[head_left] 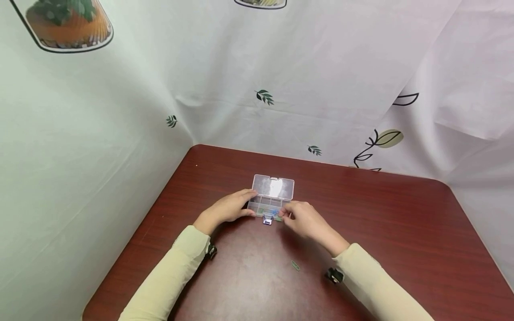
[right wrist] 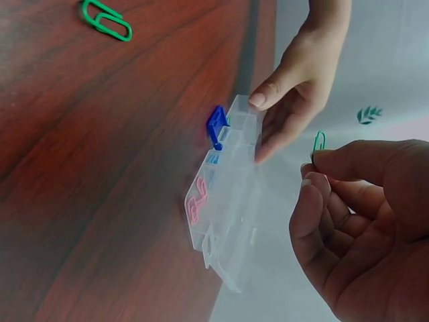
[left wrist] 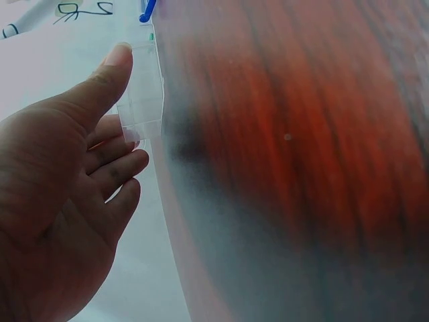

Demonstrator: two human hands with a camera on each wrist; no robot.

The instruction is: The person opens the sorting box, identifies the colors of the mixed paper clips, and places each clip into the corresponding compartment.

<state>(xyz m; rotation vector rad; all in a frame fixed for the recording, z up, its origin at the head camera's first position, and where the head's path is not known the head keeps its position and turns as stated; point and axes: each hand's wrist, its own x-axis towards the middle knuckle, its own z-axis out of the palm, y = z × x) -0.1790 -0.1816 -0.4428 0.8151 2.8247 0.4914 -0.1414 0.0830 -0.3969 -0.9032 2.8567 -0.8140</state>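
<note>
A clear plastic compartment box point(head_left: 254, 206) stands on the table with its lid point(head_left: 273, 187) swung back. My left hand point(head_left: 226, 207) grips its left end, thumb along the front and fingers at the back; the left wrist view shows the thumb point(left wrist: 110, 77) against the wall. Over the right end, my right hand point(head_left: 305, 218) pinches a green paper clip point(right wrist: 320, 139) between thumb and fingertips. Pink paper clips point(right wrist: 197, 200) show through one compartment, and blue pieces point(head_left: 275, 212) lie in another. A blue latch point(right wrist: 217, 126) hangs from the box's front.
Another green paper clip point(head_left: 295, 265) lies on the dark red wooden table point(head_left: 381, 227), nearer me than the box. White printed cloth point(head_left: 321, 89) hangs behind the table and along its left side.
</note>
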